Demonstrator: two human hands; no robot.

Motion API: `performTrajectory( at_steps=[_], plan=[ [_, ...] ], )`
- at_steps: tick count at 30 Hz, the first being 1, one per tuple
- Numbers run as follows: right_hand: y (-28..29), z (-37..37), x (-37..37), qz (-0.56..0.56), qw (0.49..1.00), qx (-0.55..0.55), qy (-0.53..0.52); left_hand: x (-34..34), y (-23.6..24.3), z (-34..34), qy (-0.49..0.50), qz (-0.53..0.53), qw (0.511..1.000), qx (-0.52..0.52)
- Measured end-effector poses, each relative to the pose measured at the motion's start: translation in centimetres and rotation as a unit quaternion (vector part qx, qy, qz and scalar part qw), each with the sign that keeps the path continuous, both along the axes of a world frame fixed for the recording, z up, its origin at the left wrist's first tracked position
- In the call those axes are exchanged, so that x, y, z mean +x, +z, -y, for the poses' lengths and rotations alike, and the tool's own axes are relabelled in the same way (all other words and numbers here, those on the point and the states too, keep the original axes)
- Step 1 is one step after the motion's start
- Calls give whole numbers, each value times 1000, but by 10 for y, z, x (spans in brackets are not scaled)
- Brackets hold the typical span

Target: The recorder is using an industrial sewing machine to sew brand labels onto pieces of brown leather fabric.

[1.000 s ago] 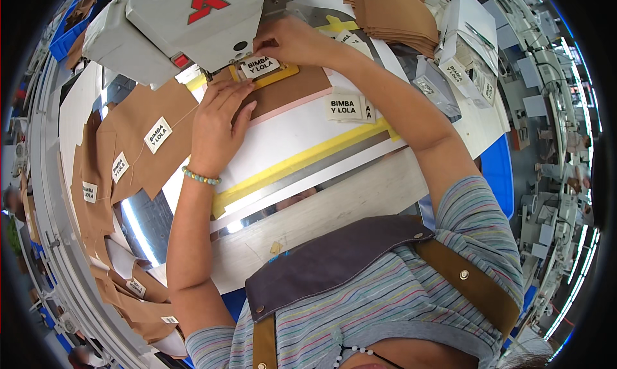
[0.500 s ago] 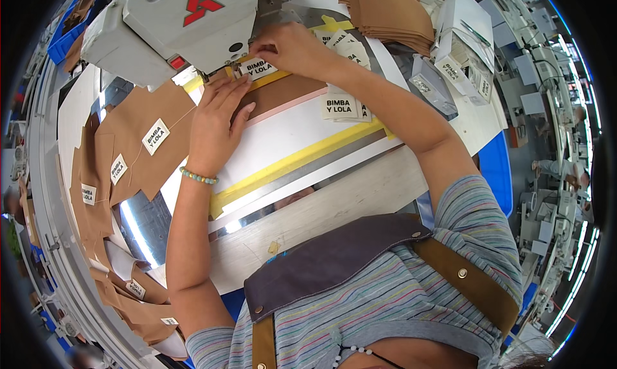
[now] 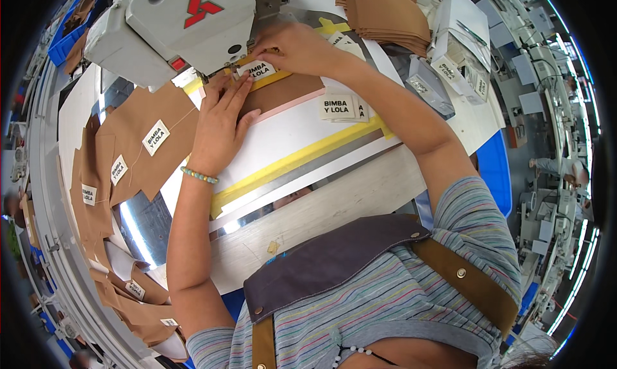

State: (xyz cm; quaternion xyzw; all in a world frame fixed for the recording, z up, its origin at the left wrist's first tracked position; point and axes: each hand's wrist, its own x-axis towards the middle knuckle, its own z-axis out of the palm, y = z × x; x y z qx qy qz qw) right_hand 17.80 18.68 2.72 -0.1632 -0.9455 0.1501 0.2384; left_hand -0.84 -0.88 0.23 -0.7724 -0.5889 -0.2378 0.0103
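A white label (image 3: 261, 68) with dark lettering lies on a brown piece (image 3: 283, 98) beneath the head of a white sewing machine (image 3: 193, 25). Yellow strips edge the label. My left hand (image 3: 222, 121) lies with its fingers stretched out over the brown piece, fingertips touching the label's near left side. Close to the needle area, the thumb and fingers of my right hand (image 3: 302, 51) are pinched together at the label's far edge. Whatever sits in that pinch is hidden. Loose labels (image 3: 339, 107) are piled right of the work, partly under my right forearm.
Brown pieces joined by thread, with labels on them (image 3: 138, 128), spread down the left side. At the back right stand a stack of brown pieces (image 3: 385, 15), a clear box (image 3: 429, 89) and a white box (image 3: 459, 54). Yellow tape (image 3: 302, 153) crosses the white work surface.
My right hand has shifted slightly right and toward me, covering more of the loose labels. The label under the machine has moved a little left, more of it under my left fingertips.
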Motion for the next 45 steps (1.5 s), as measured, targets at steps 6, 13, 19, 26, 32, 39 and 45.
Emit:
performTrajectory(
  at_steps=[6, 13, 19, 26, 32, 39, 45],
  plan=[
    [-5, 3, 28, 59, 994, 83, 48, -2, 1, -1, -2, 5, 1000, -1],
    [-14, 11, 33, 56, 986, 146, 54, 0, 1, -4, 0, 47, 999, -2],
    [-11, 13, 30, 69, 982, 167, 55, 0, -3, -6, 6, 38, 999, 27],
    [-5, 5, 27, 63, 994, 26, 86, 0, 3, -5, 10, 10, 999, 38],
    [-30, 13, 14, 8, 991, 34, 132, -12, 8, 3, 45, 69, 996, 16],
    [-25, 16, 12, 55, 987, 104, 111, -17, -1, 5, 78, 4, 996, 41],
    [-25, 10, 11, 60, 990, 57, 116, -17, 2, 9, 66, -20, 997, 23]
  ],
)
